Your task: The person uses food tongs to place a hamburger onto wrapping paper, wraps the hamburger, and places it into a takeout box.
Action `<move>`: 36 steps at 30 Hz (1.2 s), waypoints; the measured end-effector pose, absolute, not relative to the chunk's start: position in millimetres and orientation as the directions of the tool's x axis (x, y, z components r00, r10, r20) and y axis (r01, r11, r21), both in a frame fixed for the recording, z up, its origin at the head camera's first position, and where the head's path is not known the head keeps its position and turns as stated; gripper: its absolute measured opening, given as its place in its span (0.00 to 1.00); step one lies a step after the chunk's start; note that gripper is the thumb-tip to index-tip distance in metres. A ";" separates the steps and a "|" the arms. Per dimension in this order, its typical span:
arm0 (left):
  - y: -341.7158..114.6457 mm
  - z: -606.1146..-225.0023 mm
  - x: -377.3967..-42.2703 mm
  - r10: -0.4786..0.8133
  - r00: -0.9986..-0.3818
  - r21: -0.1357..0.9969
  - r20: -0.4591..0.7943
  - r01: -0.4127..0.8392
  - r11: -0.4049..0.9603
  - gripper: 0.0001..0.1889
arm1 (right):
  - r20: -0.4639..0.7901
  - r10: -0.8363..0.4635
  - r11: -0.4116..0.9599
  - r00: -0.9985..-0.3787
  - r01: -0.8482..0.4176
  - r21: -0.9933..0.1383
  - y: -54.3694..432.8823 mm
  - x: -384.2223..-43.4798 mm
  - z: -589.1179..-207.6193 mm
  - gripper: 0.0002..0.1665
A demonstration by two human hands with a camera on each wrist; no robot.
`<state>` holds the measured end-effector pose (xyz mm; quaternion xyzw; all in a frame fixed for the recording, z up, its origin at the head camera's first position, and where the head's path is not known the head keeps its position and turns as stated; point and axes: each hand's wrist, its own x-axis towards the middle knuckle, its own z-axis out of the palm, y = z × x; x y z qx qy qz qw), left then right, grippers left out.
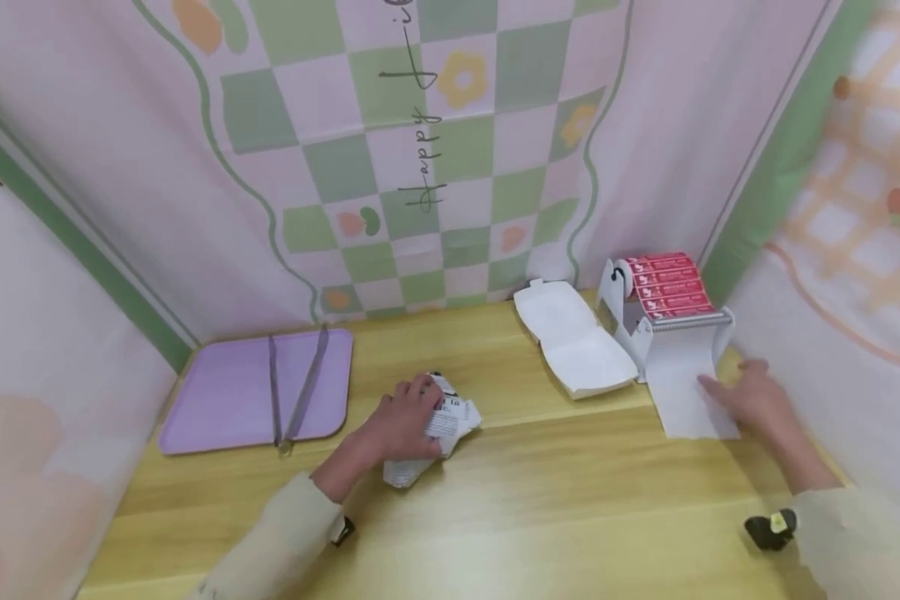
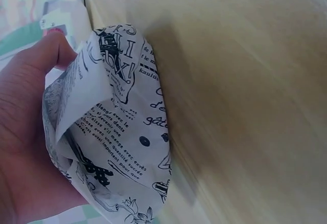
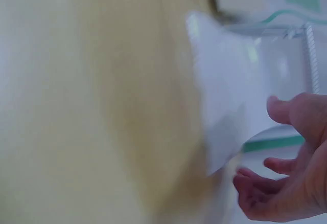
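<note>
A crumpled wrapper printed like newspaper (image 1: 450, 417) lies on the table, and my left hand (image 1: 401, 425) grips it from the left side. The left wrist view shows the folded paper bundle (image 2: 122, 111) close up, with the thumb along its edge; what is inside stays hidden. Over on the right, my right hand (image 1: 761, 404) is beside a white paper strip (image 1: 686, 387), fingers relaxed and apart. This strip hangs from a label dispenser (image 1: 633, 329) carrying a roll of red labels (image 1: 667, 283). Whether the thumb touches the strip I cannot tell.
An opened white takeaway box (image 1: 585, 354) stands left of the dispenser. At the far left a purple tray (image 1: 217, 392) has metal tongs (image 1: 307, 383) lying across it. Patterned cloth (image 1: 465, 167) covers the walls around the wooden table (image 1: 532, 517).
</note>
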<state>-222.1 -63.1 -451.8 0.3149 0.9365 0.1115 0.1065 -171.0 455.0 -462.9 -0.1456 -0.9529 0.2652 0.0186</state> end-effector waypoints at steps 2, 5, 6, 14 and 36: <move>-65.5 -453.7 -220.6 0.622 -0.774 0.271 -0.117 0.577 0.770 0.26 | -0.127 0.263 0.821 -0.956 0.291 -0.492 465.9 -167.0 -475.9 0.50; -68.4 -455.6 -220.1 0.626 -0.774 0.261 -0.096 0.588 0.766 0.26 | -0.141 0.241 0.823 -0.960 0.279 -0.494 470.5 -165.7 -486.2 0.37; -69.1 -456.1 -220.1 0.627 -0.774 0.259 -0.086 0.590 0.765 0.25 | -0.131 0.233 0.822 -0.964 0.267 -0.504 471.7 -165.8 -486.9 0.35; -72.2 -457.5 -219.9 0.623 -0.777 0.272 -0.086 0.584 0.765 0.26 | -0.170 0.107 0.790 -0.980 0.188 -0.583 484.6 -154.1 -474.0 0.35; -79.1 -454.1 -218.6 0.608 -0.790 0.263 -0.074 0.573 0.776 0.25 | -0.173 0.043 0.774 -0.984 0.142 -0.616 475.0 -142.6 -469.8 0.32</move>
